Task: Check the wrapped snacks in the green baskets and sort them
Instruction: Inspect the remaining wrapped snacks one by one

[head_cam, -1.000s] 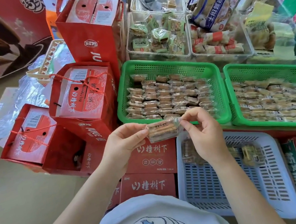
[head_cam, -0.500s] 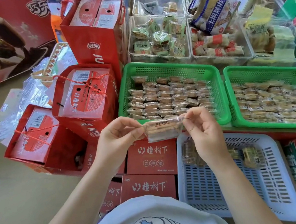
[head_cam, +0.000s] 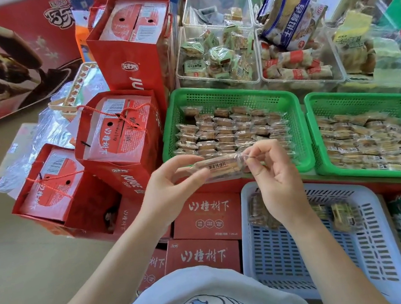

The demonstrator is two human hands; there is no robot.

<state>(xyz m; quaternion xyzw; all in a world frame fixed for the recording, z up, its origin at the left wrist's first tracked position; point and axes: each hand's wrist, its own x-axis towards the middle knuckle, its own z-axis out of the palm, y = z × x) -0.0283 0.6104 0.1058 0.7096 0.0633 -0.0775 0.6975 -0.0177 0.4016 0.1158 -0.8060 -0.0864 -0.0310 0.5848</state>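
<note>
Shop floor, goods stacked close. Landmark: near green basket point(head_cam: 172, 130), full of wrapped snacks in rows. Left of it, red gift bags point(head_cam: 119, 143) holding boxes. Just in front of its near rim, left hand point(head_cam: 166, 191) pinches left end of one wrapped snack point(head_cam: 223, 168), thumb and fingers curled on it. Right hand point(head_cam: 274, 177) pinches wrapper's right end. Below, blue-white basket point(head_cam: 380, 265) with few packets. Right of landmark, second green basket point(head_cam: 319, 112), also full.
</note>
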